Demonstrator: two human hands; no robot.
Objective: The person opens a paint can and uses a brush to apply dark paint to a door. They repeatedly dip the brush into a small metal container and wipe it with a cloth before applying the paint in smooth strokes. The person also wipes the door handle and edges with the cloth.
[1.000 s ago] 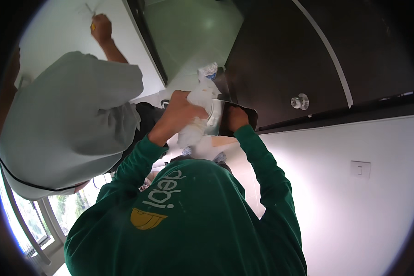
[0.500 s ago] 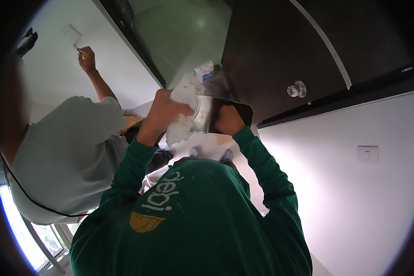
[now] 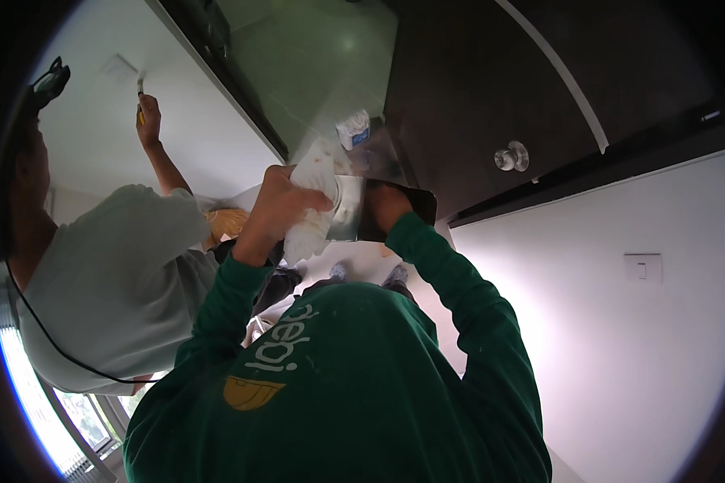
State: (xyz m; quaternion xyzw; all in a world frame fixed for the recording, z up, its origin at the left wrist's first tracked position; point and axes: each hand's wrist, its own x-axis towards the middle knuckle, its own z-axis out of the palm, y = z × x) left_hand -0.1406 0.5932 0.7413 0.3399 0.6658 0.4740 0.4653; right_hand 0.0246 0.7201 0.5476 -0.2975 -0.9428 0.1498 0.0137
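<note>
My left hand (image 3: 286, 201) is closed on a crumpled white cloth or paper (image 3: 306, 233), held against the left side of a shiny metal piece (image 3: 346, 209) with a dark interior. My right hand (image 3: 388, 205) reaches into that dark interior at the right, its fingertips hidden. Just beyond the metal piece sits a small white-and-blue packet (image 3: 353, 129). Both forearms are in green sleeves.
At the left a co-worker (image 3: 113, 282) in a pale shirt holds a thin tool (image 3: 141, 105) against a white wall (image 3: 201, 97). A dark door (image 3: 451, 97) with a round knob (image 3: 510, 157) stands at the right, beside a wall switch (image 3: 642, 268).
My hands and the metal piece have shifted left in the view; my right hand's fingers have slipped further out of sight inside it. The co-worker's raised hand has moved lower and left.
</note>
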